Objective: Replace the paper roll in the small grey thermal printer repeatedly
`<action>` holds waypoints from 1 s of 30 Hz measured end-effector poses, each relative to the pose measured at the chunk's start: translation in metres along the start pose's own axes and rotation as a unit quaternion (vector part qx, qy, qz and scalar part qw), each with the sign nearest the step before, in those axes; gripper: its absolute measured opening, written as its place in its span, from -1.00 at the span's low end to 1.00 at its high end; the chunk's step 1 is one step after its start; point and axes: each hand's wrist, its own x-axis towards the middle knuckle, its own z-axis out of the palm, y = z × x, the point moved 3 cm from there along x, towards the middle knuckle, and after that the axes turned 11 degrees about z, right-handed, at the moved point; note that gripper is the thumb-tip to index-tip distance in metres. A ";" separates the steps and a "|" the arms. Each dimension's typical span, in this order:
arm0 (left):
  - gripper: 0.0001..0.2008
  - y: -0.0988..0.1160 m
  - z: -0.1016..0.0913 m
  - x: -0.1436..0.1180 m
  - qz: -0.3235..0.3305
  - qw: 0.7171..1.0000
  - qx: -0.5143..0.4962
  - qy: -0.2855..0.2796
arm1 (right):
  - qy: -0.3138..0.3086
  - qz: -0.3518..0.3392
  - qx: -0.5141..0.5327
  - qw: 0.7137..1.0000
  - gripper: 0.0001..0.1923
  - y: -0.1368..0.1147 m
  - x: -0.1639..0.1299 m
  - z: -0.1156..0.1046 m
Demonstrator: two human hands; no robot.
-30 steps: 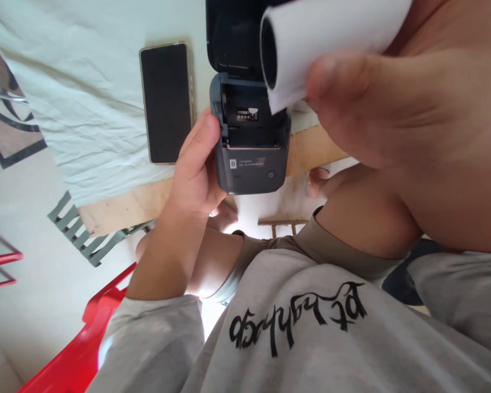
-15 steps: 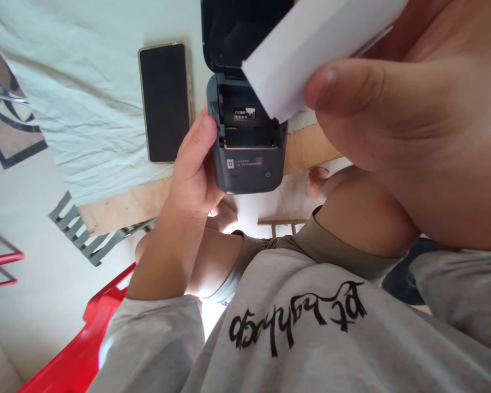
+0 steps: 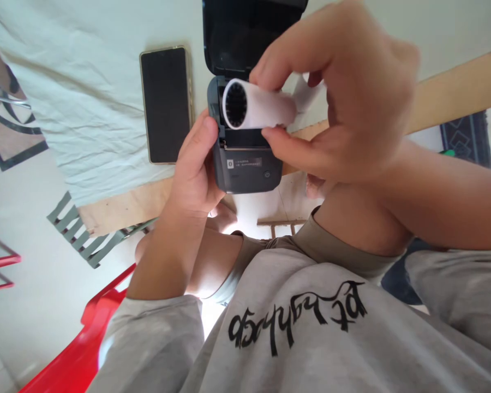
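Loading step, by the look of it: white paper roll (image 3: 262,109) held level right at the mouth of the open paper bay of a small dark thermal printer (image 3: 245,169), not yet seated. Hollow ribbed core end facing left and toward the camera, loose paper tail (image 3: 305,95) trailing off the roll's right side, under the fingers. Printer lid (image 3: 237,38) swung up and back, on the far side of the bay.

Right hand (image 3: 343,109) arched over the roll from the right, wrist cocked, forearm running in from the lower right. Clamped on the roll in a pinch: thumb pressed along its near side, index and middle fingertips on its top and far side. Remaining fingers curled loosely behind.

Left hand (image 3: 194,169) wrapped round the printer's left flank, thumb flat against the side wall near the bay, fingers tucked underneath and mostly hidden. Closed firmly on the casing, holding it raised near the table edge, above the lap.

Next move, as a judgement: lowering the roll squarely into the bay, axis parallel to the bay's width, tail kept free and led out toward the near slot edge so the lid can close over it. Steady bracing needed from the left hand; a skewed entry likely to jam the roll against the bay's side wall.

Beyond, to the left: black smartphone (image 3: 166,103) lying face up on a wrinkled pale cloth (image 3: 85,109). Red plastic chair (image 3: 85,349) at lower left. Grey printed sweatshirt (image 3: 311,338) filling the near foreground.
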 end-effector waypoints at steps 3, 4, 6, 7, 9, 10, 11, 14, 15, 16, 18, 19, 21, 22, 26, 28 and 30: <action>-0.76 0.001 0.004 0.000 -0.002 1.000 0.006 -0.014 | -0.021 -0.050 -0.163 0.985 -0.77 -0.017 0.002 0.007; -0.77 0.001 0.004 -0.001 -0.002 1.000 0.005 -0.015 | -0.027 -0.053 -0.209 0.976 -0.77 -0.021 0.003 0.008; -0.79 0.000 0.004 -0.001 -0.001 1.000 0.002 -0.013 | -0.041 -0.040 -0.259 0.964 -0.76 -0.024 0.005 0.011; -0.79 -0.001 0.003 -0.002 0.003 1.000 0.003 -0.009 | -0.049 -0.033 -0.268 0.962 -0.75 -0.023 0.006 0.012; -0.78 -0.003 0.001 -0.003 0.012 1.000 0.010 0.002 | -0.058 -0.040 -0.276 0.959 -0.73 -0.020 0.006 0.015; -0.77 -0.004 0.000 -0.003 0.012 1.000 0.016 0.005 | -0.057 -0.050 -0.278 0.958 -0.73 -0.018 0.006 0.016; -0.75 -0.004 0.000 -0.004 0.011 1.000 0.023 0.004 | -0.054 -0.059 -0.279 0.957 -0.73 -0.015 0.006 0.017; -0.71 -0.005 0.000 -0.005 -0.005 0.999 0.033 -0.009 | -0.039 -0.081 -0.270 0.959 -0.78 -0.007 0.003 0.019; -0.72 -0.004 0.000 -0.006 -0.009 0.999 0.035 -0.008 | -0.035 -0.095 -0.266 0.959 -0.76 -0.005 0.002 0.020; -0.73 -0.003 0.000 -0.006 -0.009 0.999 0.036 -0.006 | -0.024 -0.112 -0.265 0.957 -0.72 -0.005 0.000 0.020; -0.76 -0.002 0.000 -0.006 -0.005 0.999 0.036 -0.011 | 0.022 -0.153 -0.266 0.951 -0.68 -0.007 -0.005 0.019; -0.75 -0.001 0.001 -0.006 -0.001 0.999 0.036 -0.023 | 0.050 -0.174 -0.263 0.948 -0.68 -0.009 -0.008 0.017; -0.72 -0.001 0.001 -0.006 0.009 0.998 0.036 -0.040 | 0.078 -0.217 -0.247 0.941 -0.70 -0.014 -0.013 0.016; -0.68 -0.001 0.001 -0.007 0.018 0.998 0.037 -0.039 | 0.070 -0.239 -0.239 0.938 -0.70 -0.015 -0.015 0.016; -0.35 -0.001 -0.001 -0.009 0.024 0.998 0.063 -0.011 | -0.009 -0.312 -0.219 0.924 -0.72 -0.014 -0.018 0.020; -0.28 -0.001 -0.001 -0.010 0.015 0.997 0.074 -0.004 | -0.023 -0.344 -0.175 0.922 -0.80 -0.013 -0.017 0.017; -0.29 -0.001 -0.001 -0.011 0.024 0.998 0.064 0.002 | -0.021 -0.334 -0.125 0.934 -0.83 -0.015 -0.015 0.010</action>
